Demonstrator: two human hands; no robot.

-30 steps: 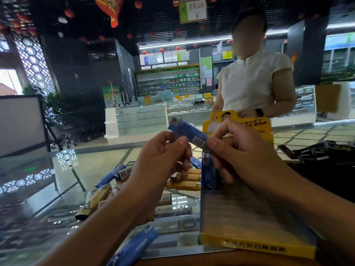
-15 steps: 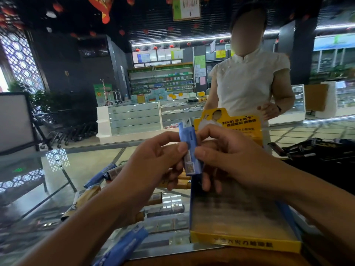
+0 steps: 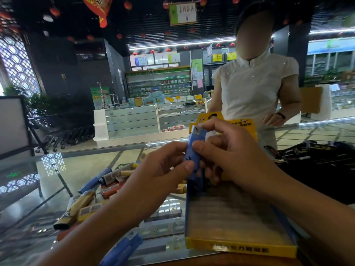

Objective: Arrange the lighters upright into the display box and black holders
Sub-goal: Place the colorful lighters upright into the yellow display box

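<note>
Shop glass surface (image 3: pixel 80 169) | both hands' fingers pinch blue lighter (image 3: pixel 194 150) upright over display box (image 3: pixel 240 248) | box near-empty, loose lighters (image 3: pixel 99 189) remain | early stage

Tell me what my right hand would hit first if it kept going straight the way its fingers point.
The right hand points left, and its fingers already pinch the blue lighter. Just past that is the left hand, probably first, though depth is hard to judge.

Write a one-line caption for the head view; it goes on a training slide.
Both hands, left and right, hold a blue lighter upright over the yellow display box.
</note>
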